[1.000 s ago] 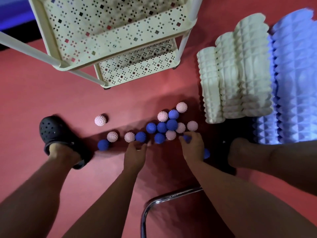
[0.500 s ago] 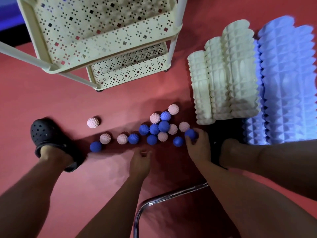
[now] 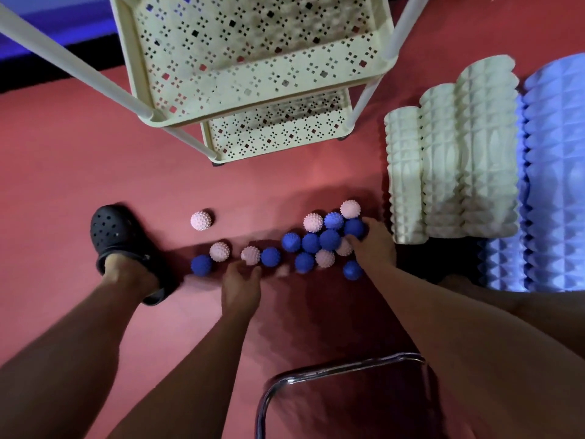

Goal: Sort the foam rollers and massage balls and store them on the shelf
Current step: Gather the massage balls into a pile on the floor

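Note:
Several spiky massage balls, pink and blue, lie in a loose cluster [image 3: 319, 240] on the red floor. My right hand [image 3: 375, 248] is at the cluster's right end, thumb and fingers curled round a blue ball [image 3: 354, 227]. My left hand [image 3: 242, 283] reaches the near side of the row, its blurred fingertips just short of a pink ball [image 3: 250, 255] and holding nothing. One pink ball [image 3: 201, 220] lies apart at the left. Cream foam rollers [image 3: 452, 172] and blue foam rollers [image 3: 554, 172] lie side by side at the right. The cream perforated shelf cart [image 3: 253, 90] stands behind the balls.
My left foot in a black clog [image 3: 117, 236] is planted left of the balls. A chrome chair frame [image 3: 332, 372] sits close below my arms. One blue ball [image 3: 352, 270] lies under my right wrist. Bare red floor separates the cart from the balls.
My right hand has moved up and right along the cluster with a blue ball. My left hand has shifted left toward the pink ball. The view has tilted slightly.

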